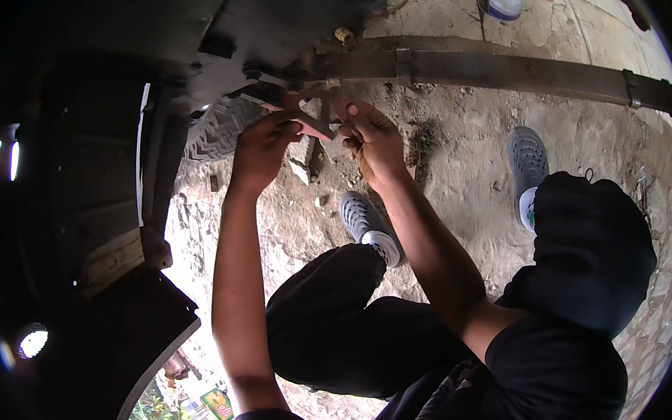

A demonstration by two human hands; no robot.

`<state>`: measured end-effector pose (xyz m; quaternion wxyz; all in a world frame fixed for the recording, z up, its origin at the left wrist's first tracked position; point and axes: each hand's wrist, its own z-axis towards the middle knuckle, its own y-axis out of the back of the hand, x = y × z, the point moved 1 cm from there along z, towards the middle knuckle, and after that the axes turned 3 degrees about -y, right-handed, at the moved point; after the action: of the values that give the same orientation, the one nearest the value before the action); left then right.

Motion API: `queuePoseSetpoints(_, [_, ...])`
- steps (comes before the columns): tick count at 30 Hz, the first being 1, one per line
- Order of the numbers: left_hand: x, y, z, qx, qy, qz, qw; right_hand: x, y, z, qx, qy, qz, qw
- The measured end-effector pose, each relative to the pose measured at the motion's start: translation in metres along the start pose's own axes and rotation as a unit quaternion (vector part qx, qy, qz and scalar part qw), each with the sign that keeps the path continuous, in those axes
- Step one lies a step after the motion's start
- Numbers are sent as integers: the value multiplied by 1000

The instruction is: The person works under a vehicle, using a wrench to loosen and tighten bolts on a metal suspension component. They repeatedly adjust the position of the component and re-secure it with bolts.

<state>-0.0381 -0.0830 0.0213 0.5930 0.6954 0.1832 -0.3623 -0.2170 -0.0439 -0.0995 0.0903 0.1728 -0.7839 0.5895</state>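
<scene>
1. Pinching the left side of the reddish flat piece [315, 124] in the head view, your left hand [259, 154] had its fingers bent over the edge.
2. Your right hand [379, 143] was at the right end of that piece, fingers curled and thumb raised; you could not tell whether it was gripping or only touching.
3. The reddish piece was ahead of you, between both hands, near the long dark metal bar [513, 80], with an opening showing through its middle.
4. To the left of it, a treaded tire [220, 131] stood just beyond your left hand.
5. The bar ran off to the right, a metal band [403, 66] around it, and a paint-streaked can [501, 3] was on its far side.
6. Below your hands, a gray left shoe [363, 214] and a gray right shoe [528, 156] rested well apart on the dusty ground [457, 179].
</scene>
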Motion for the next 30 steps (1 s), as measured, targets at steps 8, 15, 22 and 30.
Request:
queuePoseSetpoints(8, [-46,-12,1,37,-31,-86,995,27,-16,-6,98,1,-14,995])
queuePoseSetpoints(15, [-57,-17,-13,42,-2,-137,990,14,-30,-37,83,-4,-54,995])
queuePoseSetpoints(22, [-64,-10,-35,97,25,18,995,-1,-26,-88,90,-39,56,994])
queuePoseSetpoints(30, [-139,-5,-64,38,8,5,999,54,-37,-101,196,-95,58,974])
